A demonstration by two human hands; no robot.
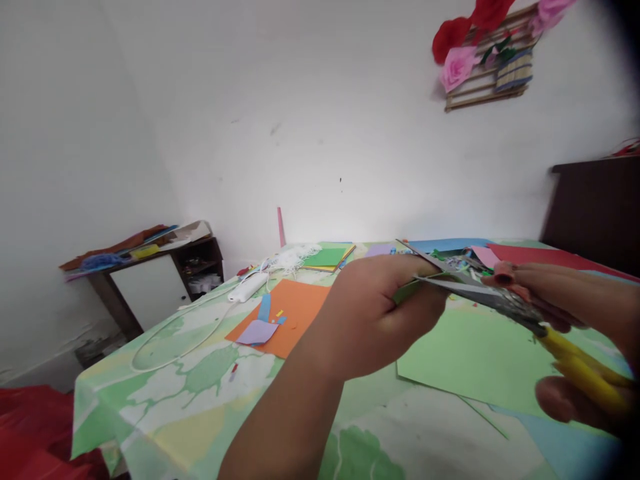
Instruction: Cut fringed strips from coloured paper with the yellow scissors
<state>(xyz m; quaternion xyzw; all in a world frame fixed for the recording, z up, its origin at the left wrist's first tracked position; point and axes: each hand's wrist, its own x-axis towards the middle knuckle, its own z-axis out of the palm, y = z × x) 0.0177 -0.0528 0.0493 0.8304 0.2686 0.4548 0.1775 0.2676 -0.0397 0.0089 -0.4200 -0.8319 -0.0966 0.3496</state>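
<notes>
My left hand (365, 313) is closed in a pinch above the table. Between its thumb and fingers shows a small piece of green paper (406, 291), mostly hidden by the hand. My right hand (585, 300) grips scissors (505, 303) with yellow handles, partly cut off by the dark right edge. The scissor blades are spread, and their tips reach the fingers of my left hand where the paper is. Below both hands lies a large light green sheet (465, 360), with a thin green strip (483, 417) by its front edge.
An orange sheet (305, 300) carries a purple paper piece (257, 333) and blue scraps. Behind it are a white power strip (249, 287), white string (295, 257) and stacked coloured sheets (325, 257). A red sheet (550, 260) lies at the back right. A low cabinet (150, 287) stands left.
</notes>
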